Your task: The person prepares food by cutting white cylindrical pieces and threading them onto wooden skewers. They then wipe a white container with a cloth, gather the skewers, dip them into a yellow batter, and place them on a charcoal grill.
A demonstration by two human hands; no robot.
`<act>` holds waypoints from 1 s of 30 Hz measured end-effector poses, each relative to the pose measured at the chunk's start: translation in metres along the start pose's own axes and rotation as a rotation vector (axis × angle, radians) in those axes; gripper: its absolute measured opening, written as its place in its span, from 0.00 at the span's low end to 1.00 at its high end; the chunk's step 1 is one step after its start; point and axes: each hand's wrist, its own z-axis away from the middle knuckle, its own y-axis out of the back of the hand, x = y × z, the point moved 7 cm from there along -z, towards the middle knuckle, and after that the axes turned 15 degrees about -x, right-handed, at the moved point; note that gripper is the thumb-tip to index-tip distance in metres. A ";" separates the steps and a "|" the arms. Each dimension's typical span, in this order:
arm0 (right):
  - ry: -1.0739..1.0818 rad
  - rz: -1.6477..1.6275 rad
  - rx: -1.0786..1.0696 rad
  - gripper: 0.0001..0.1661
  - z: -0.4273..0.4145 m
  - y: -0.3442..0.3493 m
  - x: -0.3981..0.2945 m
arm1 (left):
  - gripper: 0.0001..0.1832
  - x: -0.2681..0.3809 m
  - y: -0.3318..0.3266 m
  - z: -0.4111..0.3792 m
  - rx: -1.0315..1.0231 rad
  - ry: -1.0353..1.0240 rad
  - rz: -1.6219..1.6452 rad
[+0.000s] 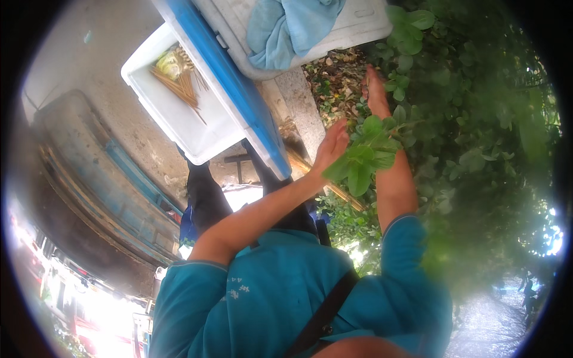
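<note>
My left hand point(331, 143) is beside a leafy green sprig point(365, 156), its fingers close together; whether it holds anything is unclear. A bundle of thin yellowish sticks point(344, 195) runs behind my left wrist. My right hand point(375, 91) reaches farther out, over dry leaf litter point(340, 85) at the edge of the bushes; its fingers look bent and their grip cannot be made out. Leaves partly cover my right forearm. To the left, a white plastic bin point(188, 134) contains more thin brown sticks point(181, 87) and a crumpled yellowish-green thing point(169, 66).
A blue lid or panel point(233, 89) stands along the bin's right side. Beyond it, a light-blue cloth point(291, 31) lies on a grey plastic lid point(367, 27). Dense bushes point(465, 134) fill the right side. A concrete curb point(300, 98) borders the litter. A worn curved structure point(103, 170) is at left.
</note>
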 end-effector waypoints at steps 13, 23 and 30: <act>0.384 0.043 0.078 0.26 0.060 0.021 0.037 | 0.27 -0.030 0.000 -0.085 -0.098 0.042 -0.121; -0.108 -0.077 -0.147 0.22 0.100 -0.024 0.035 | 0.31 -0.062 0.006 -0.086 -0.238 0.008 -0.145; 0.150 -0.240 -0.297 0.24 0.056 -0.012 0.056 | 0.26 -0.037 -0.014 -0.074 -0.176 -0.362 -0.489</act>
